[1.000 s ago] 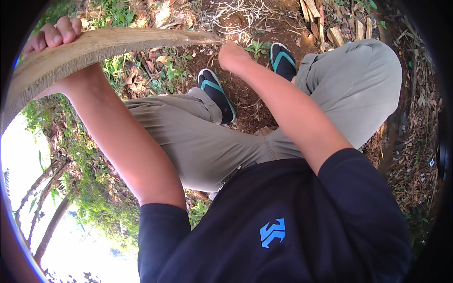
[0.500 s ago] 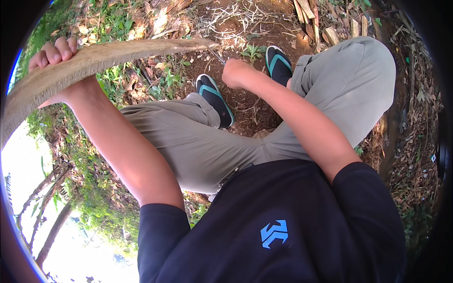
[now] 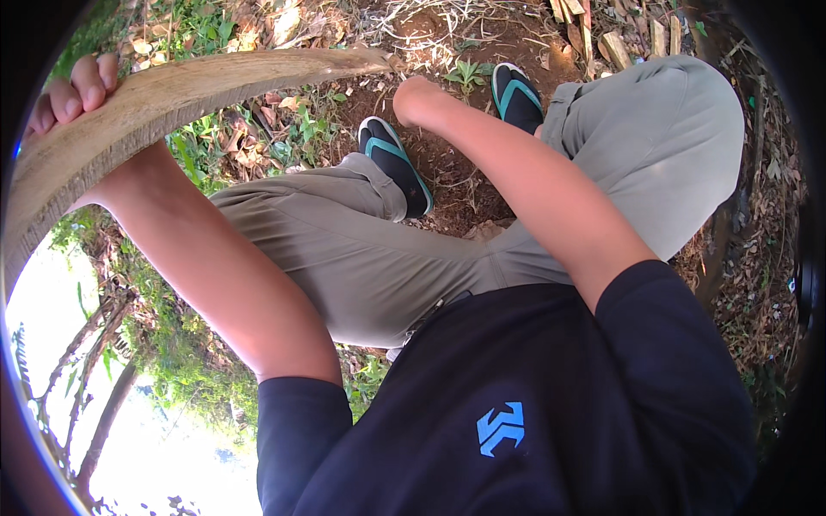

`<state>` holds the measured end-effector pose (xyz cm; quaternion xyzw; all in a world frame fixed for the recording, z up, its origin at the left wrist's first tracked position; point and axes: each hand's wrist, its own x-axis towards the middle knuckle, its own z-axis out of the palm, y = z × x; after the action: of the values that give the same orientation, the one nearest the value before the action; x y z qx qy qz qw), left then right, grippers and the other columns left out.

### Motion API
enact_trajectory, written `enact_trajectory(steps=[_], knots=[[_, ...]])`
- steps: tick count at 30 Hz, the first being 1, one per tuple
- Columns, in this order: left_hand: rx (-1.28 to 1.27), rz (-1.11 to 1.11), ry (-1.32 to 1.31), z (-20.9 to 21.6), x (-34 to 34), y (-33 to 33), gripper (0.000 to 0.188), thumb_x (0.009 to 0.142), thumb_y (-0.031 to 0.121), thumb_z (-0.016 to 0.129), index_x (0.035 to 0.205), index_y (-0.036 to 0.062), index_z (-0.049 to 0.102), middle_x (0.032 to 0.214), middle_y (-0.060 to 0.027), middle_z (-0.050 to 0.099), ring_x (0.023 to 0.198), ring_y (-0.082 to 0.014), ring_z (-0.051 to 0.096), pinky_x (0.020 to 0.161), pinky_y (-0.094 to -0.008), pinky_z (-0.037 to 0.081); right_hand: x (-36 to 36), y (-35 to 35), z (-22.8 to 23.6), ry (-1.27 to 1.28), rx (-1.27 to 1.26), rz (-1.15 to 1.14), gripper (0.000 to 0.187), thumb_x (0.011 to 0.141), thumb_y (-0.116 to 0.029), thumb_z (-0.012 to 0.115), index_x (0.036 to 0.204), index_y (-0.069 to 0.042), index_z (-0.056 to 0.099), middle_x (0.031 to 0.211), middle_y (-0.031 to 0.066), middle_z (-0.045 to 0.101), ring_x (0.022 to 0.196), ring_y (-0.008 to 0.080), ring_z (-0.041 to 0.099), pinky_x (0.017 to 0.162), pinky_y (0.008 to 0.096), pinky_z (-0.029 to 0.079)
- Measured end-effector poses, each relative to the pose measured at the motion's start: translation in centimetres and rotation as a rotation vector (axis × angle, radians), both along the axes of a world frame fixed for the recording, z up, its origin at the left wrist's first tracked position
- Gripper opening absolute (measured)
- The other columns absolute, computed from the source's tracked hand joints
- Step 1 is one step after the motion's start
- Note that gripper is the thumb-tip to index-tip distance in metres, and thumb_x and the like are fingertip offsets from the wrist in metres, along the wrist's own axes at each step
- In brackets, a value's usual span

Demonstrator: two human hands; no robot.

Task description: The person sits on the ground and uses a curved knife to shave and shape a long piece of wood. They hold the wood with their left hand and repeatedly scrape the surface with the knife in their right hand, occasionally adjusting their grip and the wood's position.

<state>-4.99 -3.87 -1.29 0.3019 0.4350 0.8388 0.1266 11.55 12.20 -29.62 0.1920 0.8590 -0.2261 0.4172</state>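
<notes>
A long wooden plank (image 3: 232,82), pale brown with a rough sawn edge, runs from the left rim to a tip above the soil near my feet. My left hand (image 3: 77,93) grips it at the left, with the fingertips over its upper edge and the palm hidden behind the wood. Just right of the plank's tip, my right hand (image 3: 418,100) is closed in a fist, its back toward me. A thin grey metal tool showed from this fist in the earlier frame; now the hand covers it, so its kind cannot be made out.
My feet in dark socks and green-strapped flip-flops (image 3: 394,159) are planted on brown soil (image 3: 456,185). Split wood pieces (image 3: 615,50) lie at the upper right. Dry leaves, roots and a small green plant (image 3: 466,76) surround the plank's tip.
The plank has shifted slightly up in the view, with my left hand still on it. My right fist has moved up and a little left, and the thin metal tool is now out of sight.
</notes>
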Motion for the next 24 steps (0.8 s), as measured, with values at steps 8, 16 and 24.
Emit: enact_trajectory(steps=[8,16,24], knots=[[-0.092,0.046,0.077,0.2,-0.1,-0.4,0.041,0.088,0.043,0.04,0.061,0.013,0.045,0.051,-0.0028,0.044,0.046,-0.0172,0.043,0.05,-0.0307,0.035,1.9,1.0,1.7,0.074,-0.059,-0.32,0.036,0.08,-0.006,0.053,0.111,0.011,0.054,0.115,0.025,0.058,0.105,0.0351,0.059,0.088,0.0397,0.048],[0.019,0.214,0.059,-0.6,0.0,-0.9,0.05,0.089,0.048,0.029,0.059,0.0088,0.039,0.049,-0.0071,0.04,0.041,-0.0178,0.038,0.04,-0.0292,0.031,4.2,1.7,4.9,0.025,-0.098,-0.199,0.041,0.077,-0.003,0.058,0.116,0.007,0.05,0.114,0.0255,0.059,0.106,0.035,0.059,0.088,0.0403,0.049],[0.003,0.16,0.031,-0.4,0.0,-0.8,0.037,0.089,0.03,0.033,0.059,0.0101,0.04,0.049,-0.0049,0.039,0.042,-0.0168,0.038,0.042,-0.0295,0.032,4.3,0.5,1.3,0.102,-0.018,-0.46,0.037,0.083,-0.006,0.053,0.118,0.006,0.052,0.117,0.022,0.059,0.107,0.0325,0.059,0.089,0.0398,0.048]])
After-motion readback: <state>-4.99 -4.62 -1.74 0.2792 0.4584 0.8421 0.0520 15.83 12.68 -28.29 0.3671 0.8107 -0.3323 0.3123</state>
